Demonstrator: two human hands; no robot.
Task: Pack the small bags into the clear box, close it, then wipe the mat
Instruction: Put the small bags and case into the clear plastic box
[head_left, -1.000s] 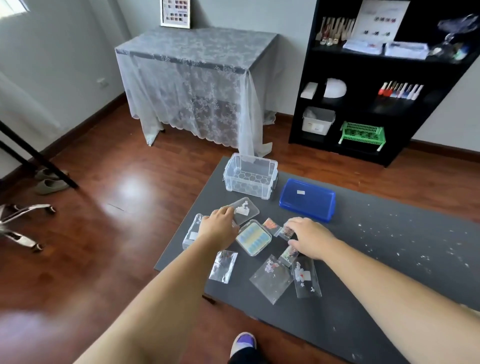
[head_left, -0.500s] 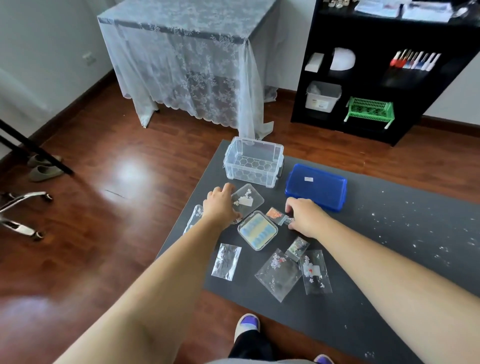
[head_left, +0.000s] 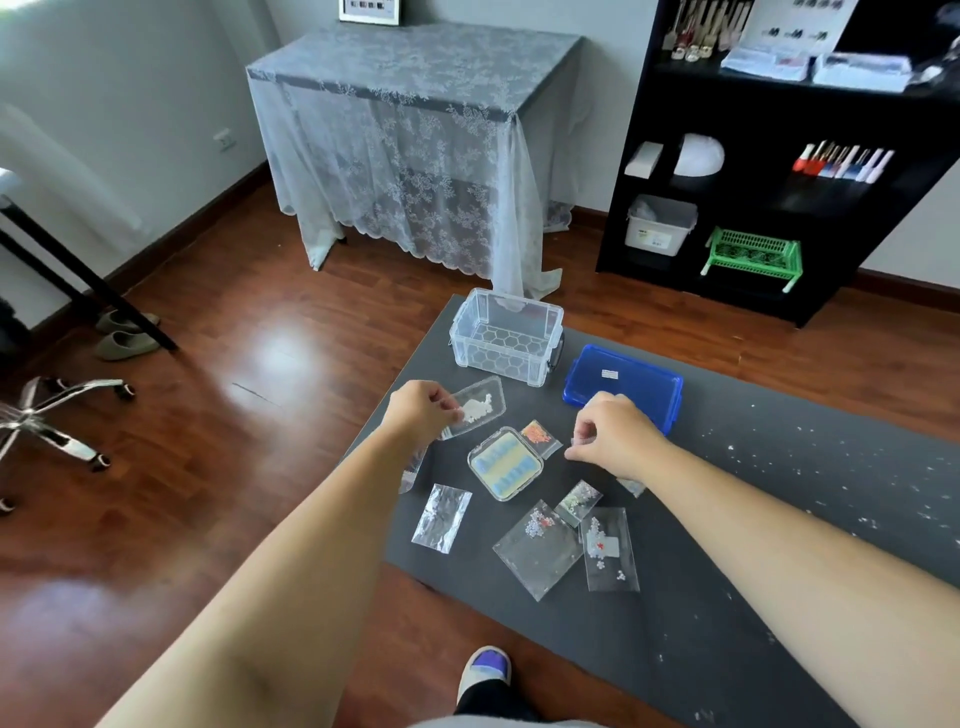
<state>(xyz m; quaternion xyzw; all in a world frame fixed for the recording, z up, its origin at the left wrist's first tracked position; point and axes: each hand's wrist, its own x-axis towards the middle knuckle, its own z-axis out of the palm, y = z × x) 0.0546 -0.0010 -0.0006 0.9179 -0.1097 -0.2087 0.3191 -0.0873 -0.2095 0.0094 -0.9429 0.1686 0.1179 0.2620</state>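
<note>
Starting at centre-left: gripping with the left hand (head_left: 421, 410), fingers curled and thumb pinching, one edge of a flat clear plastic bag of white pieces (head_left: 480, 405), tilting it up and seemingly off the dark grey mat (head_left: 727, 545). Just below, partly hiding another clear bag (head_left: 410, 470) under the forearm.

Moving right: lying flat at lower centre, a crinkled clear bag (head_left: 441, 517). Sitting beside it, a small rounded clear case with blue and yellow contents (head_left: 506, 462). Overlapping below that, three clear bags of tiny flowers (head_left: 537, 548). Standing open and empty at upper centre, just above the held bag, the clear plastic box with a honeycomb bottom (head_left: 506, 338).

Further right: resting just beside the case, a small bag of orange bits (head_left: 540, 436). Curling in just right of it, the right hand (head_left: 615, 436), fingertips pinching what looks like a tiny clear bag (head_left: 575, 441), faint against the mat. Lying flat behind that hand, the blue plastic lid (head_left: 623, 384). Speckling the mat toward the right edge, white crumbs (head_left: 831, 467).

Judging the step: packing, barely begun, with nothing in the box yet. Calling next for carrying both pinched bags up over the near rim and letting go inside, minding the thin, slippery plastic sliding out of the pinch, then coming back for the rest before lidding and wiping.
</note>
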